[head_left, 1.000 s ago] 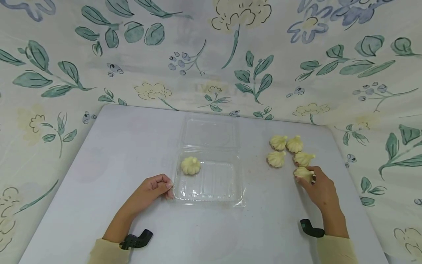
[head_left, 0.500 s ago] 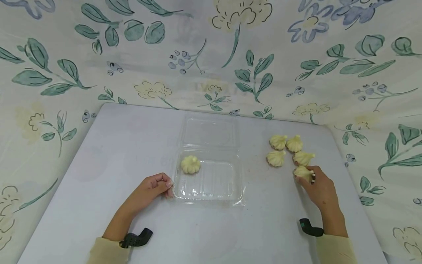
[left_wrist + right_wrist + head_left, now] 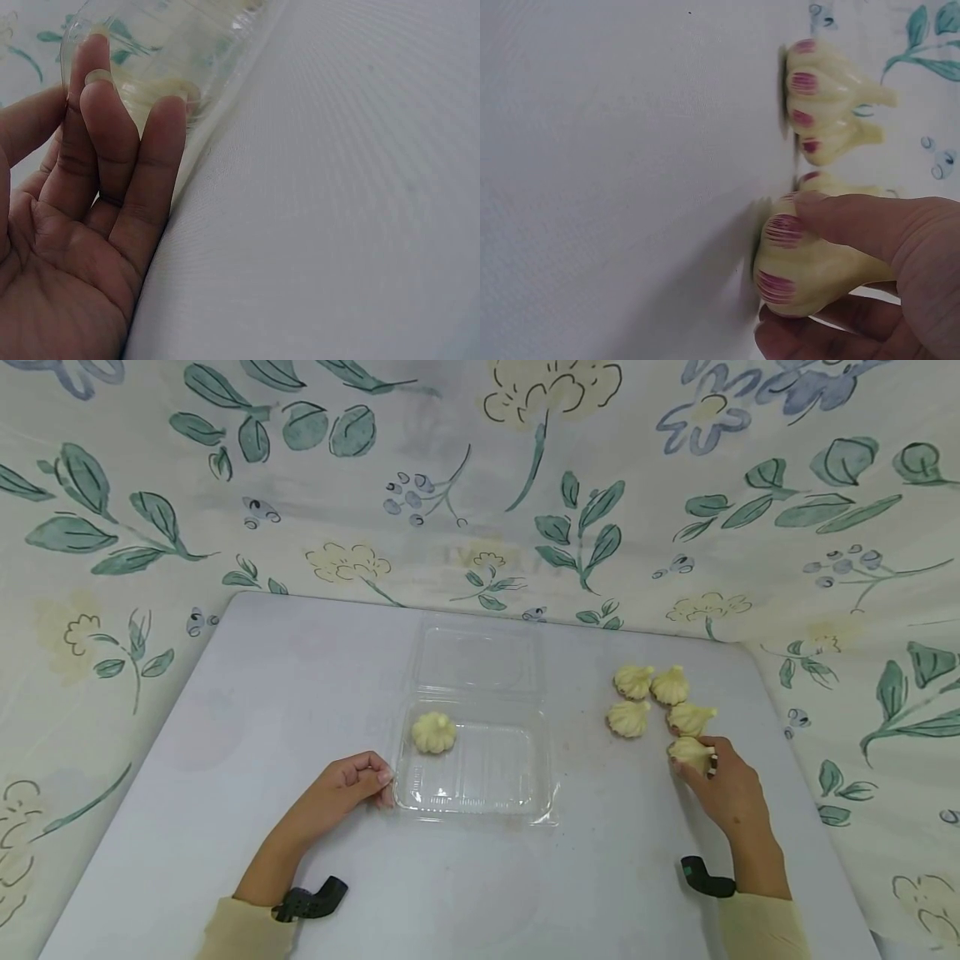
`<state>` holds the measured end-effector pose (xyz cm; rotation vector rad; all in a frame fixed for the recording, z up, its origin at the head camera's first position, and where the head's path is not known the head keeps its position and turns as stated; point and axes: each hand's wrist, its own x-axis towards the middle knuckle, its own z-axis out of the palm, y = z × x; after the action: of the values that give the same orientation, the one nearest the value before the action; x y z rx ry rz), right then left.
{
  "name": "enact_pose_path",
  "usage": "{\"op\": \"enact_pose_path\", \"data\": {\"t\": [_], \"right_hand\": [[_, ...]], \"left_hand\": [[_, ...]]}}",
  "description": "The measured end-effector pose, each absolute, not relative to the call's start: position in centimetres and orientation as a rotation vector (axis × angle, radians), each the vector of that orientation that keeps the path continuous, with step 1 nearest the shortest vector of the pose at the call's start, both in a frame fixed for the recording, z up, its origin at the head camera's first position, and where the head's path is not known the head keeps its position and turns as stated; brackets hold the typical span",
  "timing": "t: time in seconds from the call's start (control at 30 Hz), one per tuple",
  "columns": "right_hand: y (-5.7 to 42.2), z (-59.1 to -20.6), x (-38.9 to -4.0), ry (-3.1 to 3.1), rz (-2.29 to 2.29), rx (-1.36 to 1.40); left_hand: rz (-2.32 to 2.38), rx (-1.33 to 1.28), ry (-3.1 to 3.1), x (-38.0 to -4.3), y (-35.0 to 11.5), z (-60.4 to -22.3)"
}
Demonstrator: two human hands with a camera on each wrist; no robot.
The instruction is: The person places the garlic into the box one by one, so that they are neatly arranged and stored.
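Note:
A clear plastic clamshell container (image 3: 498,768) lies with its lid folded back on the white table. One pale yellow garlic bulb (image 3: 433,732) sits in its left part. My left hand (image 3: 341,787) pinches the container's left rim between thumb and fingers; the left wrist view shows the fingertips (image 3: 163,120) against the clear wall. On the right, my right hand (image 3: 731,785) grips a garlic bulb (image 3: 799,262) with purple streaks, thumb on one side and fingers on the other. That bulb appears to rest on the table, its neck towards the palm.
Several more garlic bulbs (image 3: 628,719) lie grouped just beyond my right hand. The white table (image 3: 480,893) backs onto a floral cloth (image 3: 420,435), which also hangs along both sides. Each wrist wears a black camera mount (image 3: 707,877).
Both hands keep their places and holds. The head view shifts very slightly; the container and bulbs stay put on the table.

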<state>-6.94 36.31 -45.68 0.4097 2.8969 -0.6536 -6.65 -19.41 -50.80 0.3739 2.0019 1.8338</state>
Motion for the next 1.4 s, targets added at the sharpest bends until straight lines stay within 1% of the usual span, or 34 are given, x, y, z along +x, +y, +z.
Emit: {"op": "enact_pose_path", "data": {"t": [0.23,0.5,0.9,1.17,1.4], "right_hand": [[36.0,-45.7,-6.9,2.910,-0.656,0.415],[36.0,-45.7,-6.6,2.865,-0.733,0.496],[35.5,-44.6,-6.4,2.916,-0.712,0.464],[34.4,-43.5,-6.3,2.977,-0.735,0.404],[32.7,-41.8,-5.9,3.054,-0.772,0.251]], "left_hand": [[1.844,0.374,1.987,-6.7,-19.4,-50.8],[1.853,0.380,1.980,-6.7,-19.4,-51.0],[1.849,0.392,1.988,-6.7,-19.5,-51.1],[1.846,0.403,1.996,-6.7,-19.5,-51.2],[1.849,0.394,1.996,-6.7,-19.5,-51.1]]}}
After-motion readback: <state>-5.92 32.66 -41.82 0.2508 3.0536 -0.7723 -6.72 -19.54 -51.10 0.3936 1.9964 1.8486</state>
